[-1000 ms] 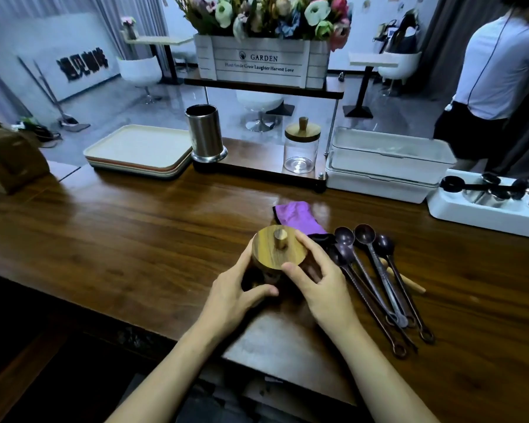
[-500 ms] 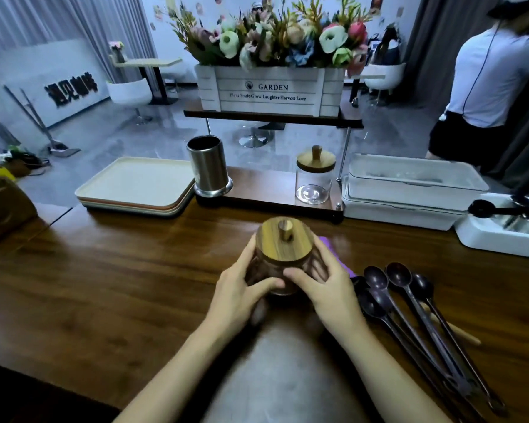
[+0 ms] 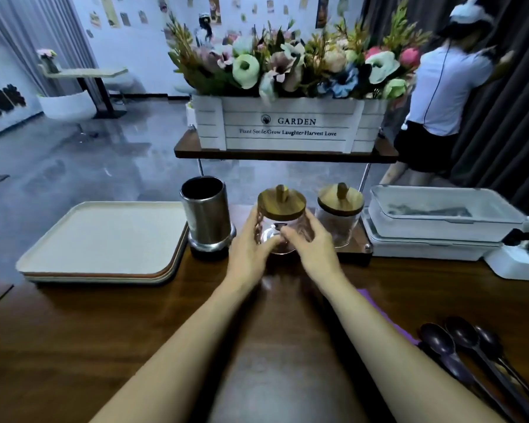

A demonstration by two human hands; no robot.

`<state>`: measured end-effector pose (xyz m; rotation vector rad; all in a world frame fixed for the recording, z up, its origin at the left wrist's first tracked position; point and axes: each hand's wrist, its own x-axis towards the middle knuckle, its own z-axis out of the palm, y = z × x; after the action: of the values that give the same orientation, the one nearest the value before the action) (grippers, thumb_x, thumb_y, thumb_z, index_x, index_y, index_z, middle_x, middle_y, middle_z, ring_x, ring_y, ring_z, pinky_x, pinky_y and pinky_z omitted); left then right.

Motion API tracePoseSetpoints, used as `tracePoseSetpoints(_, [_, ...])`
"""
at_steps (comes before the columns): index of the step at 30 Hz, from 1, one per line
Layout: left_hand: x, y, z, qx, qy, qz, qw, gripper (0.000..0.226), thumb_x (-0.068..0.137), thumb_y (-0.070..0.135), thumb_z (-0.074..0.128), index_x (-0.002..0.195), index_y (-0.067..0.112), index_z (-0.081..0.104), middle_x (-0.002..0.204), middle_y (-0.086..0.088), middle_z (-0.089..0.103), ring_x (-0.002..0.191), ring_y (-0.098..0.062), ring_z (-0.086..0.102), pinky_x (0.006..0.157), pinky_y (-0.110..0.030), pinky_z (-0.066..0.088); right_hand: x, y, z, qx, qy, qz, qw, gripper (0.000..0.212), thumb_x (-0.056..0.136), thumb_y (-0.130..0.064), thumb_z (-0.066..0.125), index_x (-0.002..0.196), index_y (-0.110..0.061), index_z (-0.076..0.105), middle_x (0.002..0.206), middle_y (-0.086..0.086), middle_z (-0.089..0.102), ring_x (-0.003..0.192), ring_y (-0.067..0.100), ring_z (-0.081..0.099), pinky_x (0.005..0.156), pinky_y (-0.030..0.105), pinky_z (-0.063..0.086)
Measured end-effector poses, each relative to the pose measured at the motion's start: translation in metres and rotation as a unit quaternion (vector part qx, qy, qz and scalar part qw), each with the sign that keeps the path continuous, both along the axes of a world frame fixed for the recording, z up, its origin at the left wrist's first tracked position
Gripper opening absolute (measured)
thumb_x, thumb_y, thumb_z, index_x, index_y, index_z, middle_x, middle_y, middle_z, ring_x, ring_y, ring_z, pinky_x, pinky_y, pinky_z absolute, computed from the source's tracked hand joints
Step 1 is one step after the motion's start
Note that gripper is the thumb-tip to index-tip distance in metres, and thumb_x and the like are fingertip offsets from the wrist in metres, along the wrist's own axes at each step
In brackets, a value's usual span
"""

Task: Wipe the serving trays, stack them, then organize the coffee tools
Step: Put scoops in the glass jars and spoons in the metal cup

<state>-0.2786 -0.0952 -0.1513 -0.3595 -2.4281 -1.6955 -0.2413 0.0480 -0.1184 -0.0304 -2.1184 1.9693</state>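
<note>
A glass jar with a wooden lid (image 3: 281, 206) sits on the low wooden shelf base (image 3: 356, 250), between a steel cylinder cup (image 3: 206, 213) and a second lidded glass jar (image 3: 340, 209). My left hand (image 3: 248, 250) and my right hand (image 3: 313, 247) wrap around its sides. A stack of cream serving trays (image 3: 104, 239) lies on the counter to the left. Several dark coffee spoons (image 3: 458, 349) lie at the lower right, beside a purple cloth (image 3: 376, 303) partly hidden by my right arm.
A white planter box of flowers (image 3: 287, 123) stands on the shelf above the jars. Two stacked white bins (image 3: 434, 221) and a white tool tray (image 3: 516, 264) sit to the right. A person in a white shirt (image 3: 446, 93) stands behind the counter.
Both hands lifted the wooden-lidded jar from the near counter and carried it forward onto the shelf base, next to the other jar. The view tilted up.
</note>
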Motion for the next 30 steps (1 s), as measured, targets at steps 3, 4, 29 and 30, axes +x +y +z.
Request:
tracePoseSetpoints(3, [-0.023,0.000,-0.007,-0.003,-0.022,-0.001,1.000,0.088,0.081,0.047,0.075,0.155,0.051,0.026,0.142,0.016,0.059,0.133,-0.002,0.053,0.111,-0.043,0.046,-0.019,-0.003,-0.003,0.014,-0.006,-0.010,1.000,0.045,0.091,-0.007,0.071,0.133,-0.013,0.057,0.122,0.003,0.070,0.113,0.005,0.064,0.092,0.014,0.045])
tracePoseSetpoints(4, [-0.029,-0.001,-0.010,-0.007,-0.024,-0.002,1.000,0.088,0.083,0.048,0.075,0.155,0.051,0.026,0.143,0.017,0.059,0.133,-0.003,0.053,0.110,-0.044,0.046,-0.025,-0.003,-0.005,0.023,-0.006,-0.013,1.000,0.043,0.092,-0.007,0.070,0.132,-0.014,0.058,0.120,0.001,0.070,0.110,0.002,0.064,0.091,0.014,0.045])
tracePoseSetpoints(29, [-0.016,-0.015,-0.014,-0.127,-0.031,0.032,0.991,0.086,0.098,0.043,0.064,0.163,0.019,0.014,0.164,-0.007,0.034,0.150,-0.024,0.033,0.121,-0.042,0.031,0.028,0.021,-0.014,0.028,0.034,-0.268,0.962,0.038,0.092,-0.017,0.072,0.130,-0.012,0.066,0.106,0.000,0.074,0.093,-0.009,0.066,0.083,0.008,0.050])
tracePoseSetpoints(30, [-0.003,-0.014,-0.013,-0.111,-0.019,0.049,0.992,0.079,0.100,0.039,0.063,0.162,0.018,0.019,0.164,-0.002,0.033,0.151,-0.017,0.030,0.122,-0.036,0.029,0.033,0.027,-0.015,0.019,0.049,-0.301,0.952,0.039,0.091,-0.019,0.073,0.129,-0.013,0.066,0.106,-0.002,0.074,0.095,-0.005,0.068,0.086,0.014,0.053])
